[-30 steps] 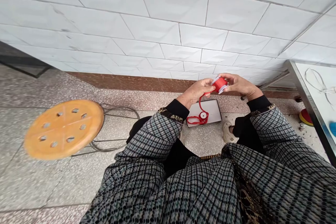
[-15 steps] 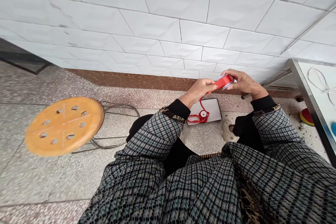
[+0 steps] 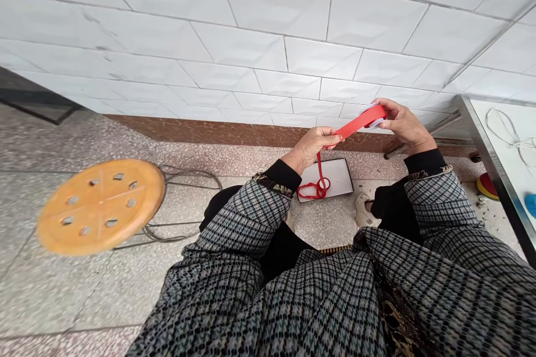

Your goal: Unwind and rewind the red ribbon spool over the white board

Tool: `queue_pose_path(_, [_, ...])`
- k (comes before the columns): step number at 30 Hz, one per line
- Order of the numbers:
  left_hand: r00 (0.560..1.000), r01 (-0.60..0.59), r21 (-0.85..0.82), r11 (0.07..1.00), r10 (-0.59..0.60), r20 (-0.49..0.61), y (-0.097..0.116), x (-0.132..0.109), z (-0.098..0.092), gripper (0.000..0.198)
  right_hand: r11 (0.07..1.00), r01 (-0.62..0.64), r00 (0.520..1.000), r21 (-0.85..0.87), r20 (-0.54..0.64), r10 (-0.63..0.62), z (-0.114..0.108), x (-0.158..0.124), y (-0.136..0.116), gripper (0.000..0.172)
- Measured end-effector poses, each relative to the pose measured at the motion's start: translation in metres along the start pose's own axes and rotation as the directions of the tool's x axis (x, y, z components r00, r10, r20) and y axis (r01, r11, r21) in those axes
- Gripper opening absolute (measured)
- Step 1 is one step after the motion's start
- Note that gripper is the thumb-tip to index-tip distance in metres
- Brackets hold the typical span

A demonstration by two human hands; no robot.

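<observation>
Spanning both hands, out in front of the wall base: red ribbon (image 3: 355,125), a flat length running off a white-flanged spool (image 3: 375,115). Right hand (image 3: 404,122) has the spool held between thumb and fingers; spool is tilted, red ribbon wound on it. Left hand (image 3: 314,145) is pinched closed on the ribbon, thumb on top. Narrow red tail drops from left hand into a shallow open box (image 3: 342,174) on the floor, white inside, dark rim. Box contents: loose red loops toward its left side plus a small red ring shape, can't tell if spool edge or ribbon. Pale shoe (image 3: 363,212) just beside box. Orange stool (image 3: 100,206) well off left; white-topped table (image 3: 498,122) right, pale cord (image 3: 513,136) on it.
</observation>
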State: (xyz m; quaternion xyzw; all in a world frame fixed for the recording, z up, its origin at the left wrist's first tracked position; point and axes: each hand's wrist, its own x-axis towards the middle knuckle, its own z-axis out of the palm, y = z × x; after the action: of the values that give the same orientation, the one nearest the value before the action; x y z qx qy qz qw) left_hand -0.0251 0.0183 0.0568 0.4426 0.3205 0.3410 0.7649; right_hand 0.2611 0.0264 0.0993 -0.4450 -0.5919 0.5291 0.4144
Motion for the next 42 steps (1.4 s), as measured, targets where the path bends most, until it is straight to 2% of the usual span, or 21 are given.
queue_pose_path(4, [0.999,0.008,-0.054,0.999,-0.009,-0.033,0.001,-0.001,0.001,0.02,1.0,0.007,1.0,0.03,-0.016,-0.007,0.001,-0.001,0.0,0.073])
queue_pose_path(11, [0.998,-0.003,-0.081,0.997,0.008,0.055,0.002,-0.001,0.0,0.033,0.997,-0.006,0.999,0.079,-0.049,0.01,0.003,0.0,0.002,0.079])
queue_pose_path(15, [0.995,-0.013,-0.082,0.997,0.021,0.093,0.002,-0.002,0.0,0.037,0.983,-0.021,0.998,0.18,-0.054,0.032,0.005,0.001,0.008,0.083])
queue_pose_path(19, [0.999,-0.002,-0.057,0.998,0.005,0.046,-0.002,0.0,0.002,0.033,0.95,-0.032,0.997,0.31,-0.056,0.052,0.022,0.004,0.015,0.088])
queue_pose_path(24, [1.0,-0.007,-0.052,0.999,0.008,0.004,-0.01,0.004,0.01,0.033,0.941,-0.043,0.999,0.335,0.004,0.044,0.054,0.007,0.017,0.097])
queue_pose_path(29, [0.994,-0.059,-0.127,0.99,0.046,-0.103,-0.013,0.004,0.023,0.035,0.904,-0.018,0.999,0.427,0.044,-0.001,0.064,0.011,0.025,0.088])
queue_pose_path(32, [0.987,-0.128,-0.109,0.986,0.115,-0.113,-0.013,0.005,0.027,0.063,0.877,-0.023,0.999,0.48,0.031,0.009,0.065,0.013,0.035,0.081])
queue_pose_path(34, [0.985,-0.155,-0.082,0.985,0.147,-0.091,-0.013,0.008,0.027,0.07,0.855,-0.01,1.0,0.518,-0.003,0.014,0.068,0.015,0.042,0.078])
queue_pose_path(36, [0.984,-0.162,-0.063,0.985,0.157,-0.085,-0.013,0.013,0.024,0.063,0.836,-0.008,1.0,0.549,-0.017,0.021,0.072,0.015,0.049,0.075])
queue_pose_path(39, [0.989,-0.142,-0.044,0.989,0.139,-0.057,-0.013,0.021,0.017,0.046,0.805,-0.028,1.0,0.593,0.025,0.017,0.08,0.014,0.056,0.068])
queue_pose_path(42, [0.992,-0.126,-0.039,0.991,0.125,-0.027,-0.01,0.024,0.012,0.041,0.784,-0.037,0.999,0.62,0.018,0.033,0.085,0.012,0.055,0.065])
